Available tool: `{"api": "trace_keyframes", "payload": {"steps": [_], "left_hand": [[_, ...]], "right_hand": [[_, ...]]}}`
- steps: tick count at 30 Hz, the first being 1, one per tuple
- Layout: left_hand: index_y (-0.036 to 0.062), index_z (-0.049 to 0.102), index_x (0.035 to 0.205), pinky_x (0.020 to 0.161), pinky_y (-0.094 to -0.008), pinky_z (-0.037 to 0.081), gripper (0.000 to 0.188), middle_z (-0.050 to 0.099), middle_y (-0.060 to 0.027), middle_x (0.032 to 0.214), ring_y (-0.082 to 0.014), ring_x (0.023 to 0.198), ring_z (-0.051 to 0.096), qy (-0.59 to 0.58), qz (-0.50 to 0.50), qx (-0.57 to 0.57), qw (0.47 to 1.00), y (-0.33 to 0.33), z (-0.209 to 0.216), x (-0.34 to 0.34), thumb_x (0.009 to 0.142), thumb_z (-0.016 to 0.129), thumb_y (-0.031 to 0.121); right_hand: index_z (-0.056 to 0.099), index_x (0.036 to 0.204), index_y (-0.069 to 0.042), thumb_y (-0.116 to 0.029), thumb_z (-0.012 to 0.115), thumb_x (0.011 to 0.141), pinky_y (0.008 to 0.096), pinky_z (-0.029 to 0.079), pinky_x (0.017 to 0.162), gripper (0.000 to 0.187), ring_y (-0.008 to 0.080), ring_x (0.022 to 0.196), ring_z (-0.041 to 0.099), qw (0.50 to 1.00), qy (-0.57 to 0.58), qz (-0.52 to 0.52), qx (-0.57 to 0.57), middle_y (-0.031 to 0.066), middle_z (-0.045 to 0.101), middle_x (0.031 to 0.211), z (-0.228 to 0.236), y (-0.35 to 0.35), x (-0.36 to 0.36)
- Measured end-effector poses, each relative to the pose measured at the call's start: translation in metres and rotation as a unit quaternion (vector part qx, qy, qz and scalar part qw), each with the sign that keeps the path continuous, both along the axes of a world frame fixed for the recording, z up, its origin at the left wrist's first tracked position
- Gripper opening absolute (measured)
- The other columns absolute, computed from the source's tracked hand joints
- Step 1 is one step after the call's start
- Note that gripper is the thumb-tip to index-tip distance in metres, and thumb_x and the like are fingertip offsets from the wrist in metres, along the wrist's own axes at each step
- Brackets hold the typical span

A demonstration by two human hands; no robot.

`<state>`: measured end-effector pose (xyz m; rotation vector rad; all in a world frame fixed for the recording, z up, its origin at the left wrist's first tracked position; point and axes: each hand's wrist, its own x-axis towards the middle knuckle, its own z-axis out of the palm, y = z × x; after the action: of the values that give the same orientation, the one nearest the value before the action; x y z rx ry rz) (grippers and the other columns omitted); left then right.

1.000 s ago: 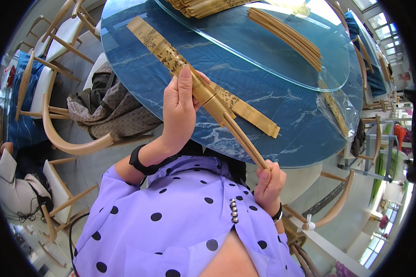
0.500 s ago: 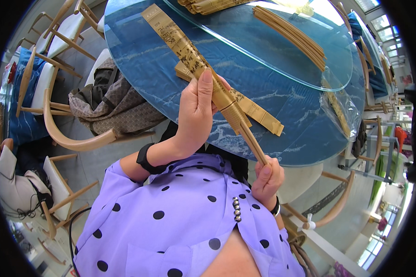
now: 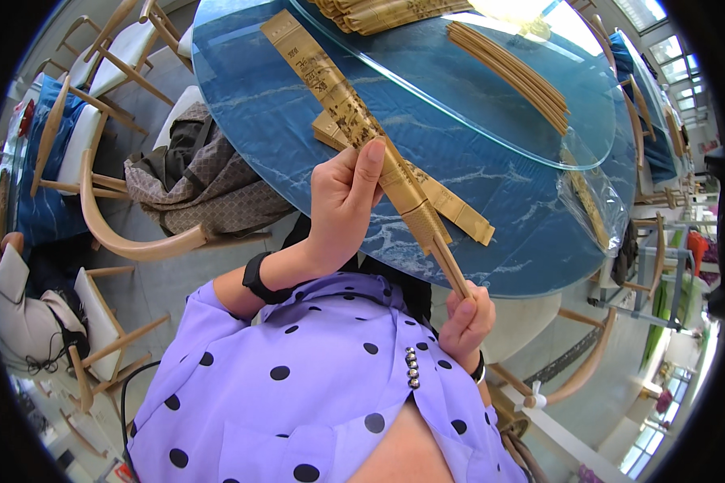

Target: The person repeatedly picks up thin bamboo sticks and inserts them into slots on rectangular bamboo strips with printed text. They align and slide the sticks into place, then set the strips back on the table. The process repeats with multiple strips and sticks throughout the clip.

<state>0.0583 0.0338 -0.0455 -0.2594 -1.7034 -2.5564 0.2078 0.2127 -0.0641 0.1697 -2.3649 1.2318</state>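
Note:
My left hand point(image 3: 345, 200) is closed round a long gold paper chopstick sleeve point(image 3: 322, 84) with dark printing, thumb on top. The sleeve slants from upper left to lower right over the table's near edge. Out of its lower end comes a pair of wooden chopsticks point(image 3: 451, 267), partly inside the sleeve. My right hand point(image 3: 466, 326) pinches the chopsticks' outer ends between thumb and fingers. Beneath the held sleeve, more gold sleeves point(image 3: 459, 211) lie crosswise on the blue tablecloth point(image 3: 507, 262).
On the glass turntable point(image 3: 427, 101) lie a bundle of wooden chopsticks point(image 3: 511, 76) and a pile of gold sleeves point(image 3: 379, 16). A clear plastic bag point(image 3: 608, 213) with a gold strip lies at the table's right. A chair point(image 3: 137, 251) at left carries a patterned bag point(image 3: 209, 185).
The table and its things sit slightly lower and further right in the picture. Both hands keep their hold on the sleeve and chopsticks, with little other change.

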Motion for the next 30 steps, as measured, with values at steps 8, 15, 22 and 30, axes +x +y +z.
{"api": "trace_keyframes", "payload": {"steps": [8,15,22,30], "left_hand": [[0.0017,0.058,0.089,0.060,-0.0201,0.036,0.029,0.051,0.0037,0.075,-0.0028,0.069,0.041,0.030,0.013,0.001,0.999,0.002,-0.004,0.001,0.110,0.052,0.021],[0.0019,0.059,0.092,0.060,-0.0200,0.036,0.028,0.051,0.0046,0.077,-0.0021,0.069,0.039,0.040,0.015,0.025,0.999,0.008,-0.009,0.002,0.111,0.049,0.020],[0.0032,0.056,0.091,0.059,-0.0189,0.031,0.025,0.047,0.0063,0.078,-0.0009,0.069,0.035,0.062,0.046,0.016,0.997,0.006,-0.013,-0.006,0.111,0.049,0.018],[0.0062,0.058,0.099,0.051,-0.0187,0.024,0.021,0.041,0.0087,0.071,0.0009,0.060,0.031,0.067,0.049,0.020,0.996,0.014,-0.008,-0.002,0.111,0.049,0.021]], "right_hand": [[0.045,0.080,-0.002,-0.025,0.044,0.109,0.0335,0.036,0.043,0.036,0.0220,0.045,0.048,1.000,0.011,-0.008,0.022,0.0083,0.049,0.061,-0.001,0.002,0.005],[0.047,0.081,-0.002,-0.022,0.046,0.108,0.0346,0.037,0.044,0.034,0.0239,0.046,0.050,1.000,0.012,0.012,0.012,0.0092,0.050,0.062,0.003,0.000,-0.006],[0.051,0.083,-0.001,-0.021,0.047,0.106,0.0350,0.039,0.044,0.032,0.0242,0.046,0.051,1.000,0.022,0.006,0.022,0.0091,0.053,0.063,0.002,0.000,-0.003],[0.052,0.082,-0.001,-0.019,0.048,0.106,0.0365,0.040,0.045,0.031,0.0258,0.047,0.052,0.999,0.025,-0.002,0.026,0.0095,0.054,0.064,0.002,0.002,-0.002]]}}
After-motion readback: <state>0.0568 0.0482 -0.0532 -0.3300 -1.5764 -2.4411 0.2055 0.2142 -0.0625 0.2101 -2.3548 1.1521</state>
